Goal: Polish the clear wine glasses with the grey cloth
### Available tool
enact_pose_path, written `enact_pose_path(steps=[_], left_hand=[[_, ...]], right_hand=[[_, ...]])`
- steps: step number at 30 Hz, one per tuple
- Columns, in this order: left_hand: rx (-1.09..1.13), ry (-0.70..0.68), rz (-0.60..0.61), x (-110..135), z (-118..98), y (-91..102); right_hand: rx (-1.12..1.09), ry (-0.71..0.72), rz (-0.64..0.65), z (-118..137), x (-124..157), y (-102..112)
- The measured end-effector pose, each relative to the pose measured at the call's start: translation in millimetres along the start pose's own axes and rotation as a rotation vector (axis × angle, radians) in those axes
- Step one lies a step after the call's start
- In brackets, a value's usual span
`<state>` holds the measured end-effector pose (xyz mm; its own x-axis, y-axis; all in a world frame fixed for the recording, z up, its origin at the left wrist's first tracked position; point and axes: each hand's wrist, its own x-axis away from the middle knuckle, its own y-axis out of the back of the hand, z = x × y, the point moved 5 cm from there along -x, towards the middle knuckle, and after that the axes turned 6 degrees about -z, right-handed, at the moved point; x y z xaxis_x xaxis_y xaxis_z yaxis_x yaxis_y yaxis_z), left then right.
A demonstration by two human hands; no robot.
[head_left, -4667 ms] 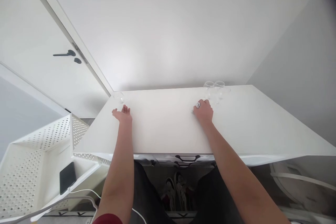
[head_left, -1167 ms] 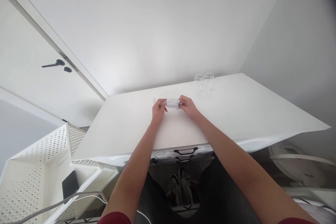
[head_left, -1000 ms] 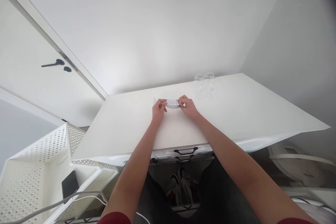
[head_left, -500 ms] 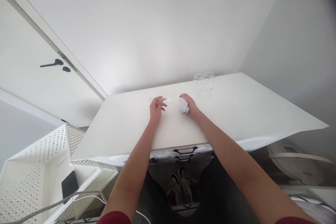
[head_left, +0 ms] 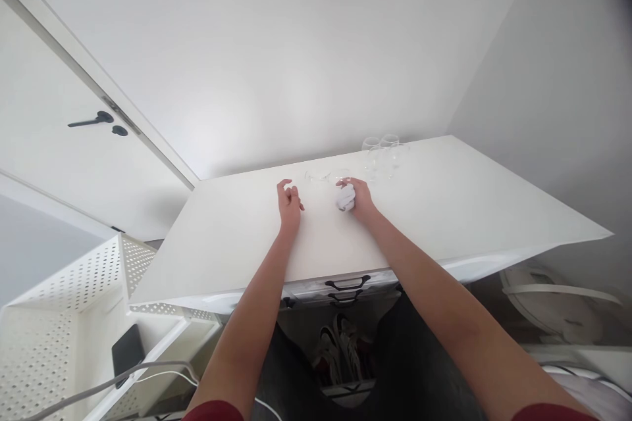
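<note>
My right hand (head_left: pixel 363 197) is closed around a crumpled white cloth or paper wad (head_left: pixel 345 198). Just beyond its fingertips is a clear glass (head_left: pixel 318 176), very faint against the white top. Whether the fingers touch the glass I cannot tell. My left hand (head_left: pixel 290 205) is to the left of the glass, apart from it, with fingers loosely curled and nothing visible between them. Several clear stemmed glasses (head_left: pixel 380 150) stand close together near the back edge, to the right of my right hand.
Both hands are over a white cabinet top (head_left: pixel 222 237) set against the wall. Dark drawer handles (head_left: pixel 348 283) are on its front. At the lower left are a white perforated shelf unit (head_left: pixel 74 283), a black flat device (head_left: pixel 127 350) and a grey cable (head_left: pixel 108 378).
My left hand has let go of the clear glass and drawn slightly left. The glass now appears farther right and back, near my right hand, which still holds the white wad.
</note>
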<state>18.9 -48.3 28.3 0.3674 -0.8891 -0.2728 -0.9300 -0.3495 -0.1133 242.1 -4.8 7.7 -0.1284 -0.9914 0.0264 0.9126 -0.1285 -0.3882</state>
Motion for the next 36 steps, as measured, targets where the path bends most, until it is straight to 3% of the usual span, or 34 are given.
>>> enact_pose_path(steps=[2, 3, 7, 9, 14, 18, 22, 26, 30, 36], left_hand=[[0.062, 0.043, -0.038, -4, 6, 2.8], [0.119, 0.099, 0.003, -6, 9, 0.4], [0.343, 0.44, 0.321, -1, 19, -17.8], [0.38, 0.534, 0.438, 3, 17, -21.7], [0.313, 0.617, 0.648, 16, 12, -23.8], [0.208, 0.535, 0.801, 23, 8, -26.4], [0.266, 0.383, 0.656, 12, 5, -21.8], [0.298, 0.345, 0.476, 3, 7, -17.5], [0.212, 0.324, 0.441, 4, 11, -19.5], [0.134, 0.276, 0.497, 9, 10, -22.4]], right_hand=[[-0.001, -0.021, 0.044, -2, -1, -1], [0.009, -0.021, 0.08, -3, 0, -4], [0.049, -0.024, 0.231, -4, 3, -13], [0.052, -0.048, 0.252, -3, 4, -13], [0.038, -0.051, 0.247, 0, 6, -11], [-0.027, -0.035, 0.211, 4, 6, -10], [-0.127, -0.103, 0.115, 8, 5, -6], [-0.153, -0.104, 0.209, 12, 10, -14], [-0.127, -0.099, 0.302, 10, 15, -23], [-0.134, -0.047, 0.192, 6, 8, -17]])
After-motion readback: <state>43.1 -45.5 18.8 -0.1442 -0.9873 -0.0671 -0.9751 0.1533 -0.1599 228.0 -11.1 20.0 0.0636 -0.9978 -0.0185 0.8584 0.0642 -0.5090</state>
